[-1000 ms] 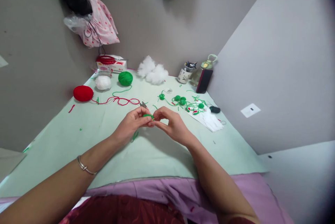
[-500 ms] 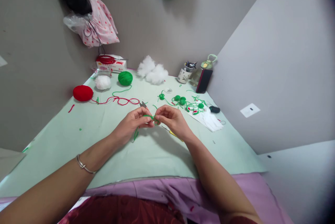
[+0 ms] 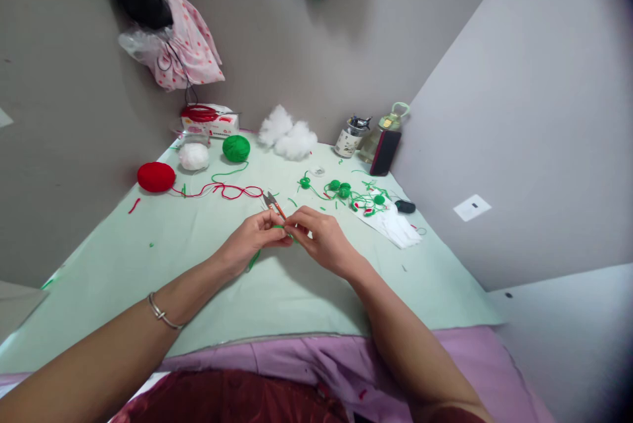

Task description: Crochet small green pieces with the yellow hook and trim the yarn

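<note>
My left hand (image 3: 252, 238) pinches green yarn (image 3: 254, 260), whose loose tail hangs below the fingers. Fingertips of my right hand (image 3: 319, 235) meet it and are closed on the same green yarn; most of the piece is hidden between the fingers. Just beyond the hands lies a pair of thread snips (image 3: 275, 204) with orange handles, partly covered by them. Red yarn strand (image 3: 237, 191) runs loosely over the table to the left of the snips.
On the pale green tablecloth (image 3: 208, 317) stand a red yarn ball (image 3: 156, 176), a green yarn ball (image 3: 236, 148) and white stuffing (image 3: 289, 136). Small green crocheted pieces (image 3: 341, 189) lie at right, near a white tissue (image 3: 395, 230). A phone (image 3: 386, 153) leans against a bottle (image 3: 392, 121).
Both hands have dropped slightly toward me and drawn closer together. The right hand has moved left over the yarn, and the yellow-handled crochet hook beneath it is now hidden.
</note>
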Demonstrator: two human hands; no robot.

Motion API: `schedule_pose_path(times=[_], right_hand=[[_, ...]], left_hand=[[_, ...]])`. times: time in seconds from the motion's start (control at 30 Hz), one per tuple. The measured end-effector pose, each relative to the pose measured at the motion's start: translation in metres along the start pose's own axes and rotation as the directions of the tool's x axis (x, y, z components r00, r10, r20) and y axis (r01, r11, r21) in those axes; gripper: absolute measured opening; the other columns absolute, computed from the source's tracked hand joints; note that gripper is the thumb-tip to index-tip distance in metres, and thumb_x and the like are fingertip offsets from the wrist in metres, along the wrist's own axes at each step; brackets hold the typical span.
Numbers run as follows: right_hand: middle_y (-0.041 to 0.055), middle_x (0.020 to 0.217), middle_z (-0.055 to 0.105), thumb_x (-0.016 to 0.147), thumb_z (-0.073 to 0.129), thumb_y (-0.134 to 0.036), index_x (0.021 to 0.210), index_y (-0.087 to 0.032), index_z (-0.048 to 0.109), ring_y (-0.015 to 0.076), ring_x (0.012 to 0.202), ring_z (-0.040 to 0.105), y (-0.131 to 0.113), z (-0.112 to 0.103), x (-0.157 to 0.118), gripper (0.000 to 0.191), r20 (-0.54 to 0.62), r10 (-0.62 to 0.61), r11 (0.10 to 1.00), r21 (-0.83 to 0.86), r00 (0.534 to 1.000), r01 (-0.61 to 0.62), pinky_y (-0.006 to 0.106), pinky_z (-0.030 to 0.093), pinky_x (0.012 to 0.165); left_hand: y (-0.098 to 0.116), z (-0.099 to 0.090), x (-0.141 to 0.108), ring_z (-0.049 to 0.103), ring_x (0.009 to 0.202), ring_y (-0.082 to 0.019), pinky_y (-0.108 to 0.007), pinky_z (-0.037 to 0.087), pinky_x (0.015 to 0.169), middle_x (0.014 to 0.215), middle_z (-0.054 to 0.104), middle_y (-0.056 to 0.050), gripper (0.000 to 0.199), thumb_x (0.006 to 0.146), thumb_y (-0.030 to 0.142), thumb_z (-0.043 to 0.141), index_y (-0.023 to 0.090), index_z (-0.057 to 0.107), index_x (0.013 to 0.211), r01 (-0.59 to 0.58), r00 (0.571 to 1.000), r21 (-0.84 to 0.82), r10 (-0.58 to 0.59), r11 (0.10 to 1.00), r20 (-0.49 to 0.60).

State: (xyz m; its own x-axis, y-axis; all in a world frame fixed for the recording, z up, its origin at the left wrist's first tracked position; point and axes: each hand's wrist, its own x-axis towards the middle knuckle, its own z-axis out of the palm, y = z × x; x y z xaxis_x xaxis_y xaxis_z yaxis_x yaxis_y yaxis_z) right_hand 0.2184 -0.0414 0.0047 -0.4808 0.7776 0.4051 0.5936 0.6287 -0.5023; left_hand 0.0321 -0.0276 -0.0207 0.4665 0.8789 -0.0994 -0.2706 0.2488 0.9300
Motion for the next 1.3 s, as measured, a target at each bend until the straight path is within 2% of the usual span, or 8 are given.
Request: schedule_pose_path(times=[0.27,0.43,0.63,0.77,0.87,0.97,1.07,1.3], right_hand=[[0.0056,0.087,0.067,0.097,0.056,-0.021,0.089,-0.022,0.067,0.0158,0.079,0.06,-0.01,0.002,0.001,0.014,-0.222,-0.113,0.992,0.024,0.969,0.121,0.028,0.048,0.069],[0.0024,0.082,0.064,0.097,0.06,-0.026,0.088,-0.021,0.067,0.0134,0.07,0.055,-0.004,0.0,0.004,0.012,-0.161,0.041,0.98,0.197,0.986,-0.009,0.027,0.046,0.065],[0.0026,0.079,0.061,0.098,0.056,-0.02,0.086,-0.022,0.063,0.0155,0.075,0.055,-0.003,0.007,0.002,0.014,-0.053,-0.1,0.995,0.013,0.994,0.1,0.028,0.045,0.068],[0.005,0.079,0.063,0.096,0.054,-0.019,0.079,-0.023,0.059,0.0183,0.077,0.055,-0.018,0.004,0.003,0.018,-0.264,-0.166,0.986,-0.04,0.95,0.161,0.033,0.046,0.071],[0.004,0.08,0.065,0.094,0.06,-0.025,0.08,-0.023,0.062,0.0165,0.074,0.057,-0.024,-0.004,0.005,0.014,-0.359,0.041,0.979,0.202,0.933,0.035,0.032,0.048,0.069],[0.0001,0.076,0.069,0.093,0.062,-0.034,0.083,-0.023,0.059,0.011,0.056,0.055,-0.02,-0.01,0.007,0.016,-0.043,0.315,0.721,0.66,0.948,-0.21,0.025,0.041,0.05],[-0.0044,0.063,0.068,0.092,0.063,-0.043,0.085,-0.023,0.052,0.0097,0.045,0.057,-0.011,-0.013,0.01,0.023,0.268,0.361,0.362,0.843,0.893,-0.399,0.02,0.04,0.043],[-0.0085,0.06,0.056,0.084,0.077,-0.04,0.085,-0.023,0.057,0.0111,0.066,0.068,0.014,-0.033,0.013,0.026,-0.046,0.513,0.278,0.954,0.857,-0.115,0.025,0.061,0.072]], left_hand=[[0.001,0.0,0.001,0.069,0.083,-0.019,-0.038,0.057,0.088,0.083,0.071,-0.003,0.016,0.072,0.022,0.082,0.016,0.067,0.074,0.055,0.997,-0.024,-0.054,0.998,0.052],[0.003,-0.001,0.0,0.069,0.087,-0.019,-0.039,0.057,0.092,0.091,0.071,-0.003,0.019,0.073,0.023,0.082,0.016,0.065,0.075,0.05,0.998,-0.074,-0.047,0.996,0.046],[0.003,0.001,-0.001,0.068,0.086,-0.018,-0.035,0.058,0.088,0.085,0.07,-0.003,0.017,0.073,0.02,0.081,0.016,0.065,0.076,0.065,0.997,-0.072,-0.062,0.995,0.053],[-0.002,-0.001,0.001,0.068,0.076,-0.015,-0.031,0.057,0.081,0.076,0.067,0.0,0.018,0.071,0.018,0.081,0.016,0.062,0.073,0.111,0.993,-0.067,-0.108,0.992,0.055],[-0.004,-0.003,0.002,0.069,0.074,-0.016,-0.034,0.057,0.083,0.074,0.066,0.0,0.021,0.071,0.02,0.082,0.017,0.061,0.071,0.136,0.989,-0.07,-0.132,0.988,0.063],[-0.002,-0.003,0.001,0.071,0.081,-0.018,-0.038,0.056,0.091,0.085,0.07,-0.002,0.021,0.073,0.022,0.082,0.018,0.061,0.074,0.124,0.989,-0.08,-0.116,0.989,0.096],[0.003,-0.001,0.0,0.072,0.087,-0.019,-0.04,0.054,0.097,0.088,0.07,-0.003,0.025,0.071,0.022,0.083,0.018,0.059,0.07,0.113,0.985,-0.078,-0.101,0.991,0.137],[0.005,-0.001,-0.003,0.074,0.081,-0.02,-0.039,0.058,0.088,0.079,0.066,0.001,0.023,0.068,0.02,0.082,0.018,0.06,0.072,0.148,0.977,-0.033,-0.141,0.988,0.157]])
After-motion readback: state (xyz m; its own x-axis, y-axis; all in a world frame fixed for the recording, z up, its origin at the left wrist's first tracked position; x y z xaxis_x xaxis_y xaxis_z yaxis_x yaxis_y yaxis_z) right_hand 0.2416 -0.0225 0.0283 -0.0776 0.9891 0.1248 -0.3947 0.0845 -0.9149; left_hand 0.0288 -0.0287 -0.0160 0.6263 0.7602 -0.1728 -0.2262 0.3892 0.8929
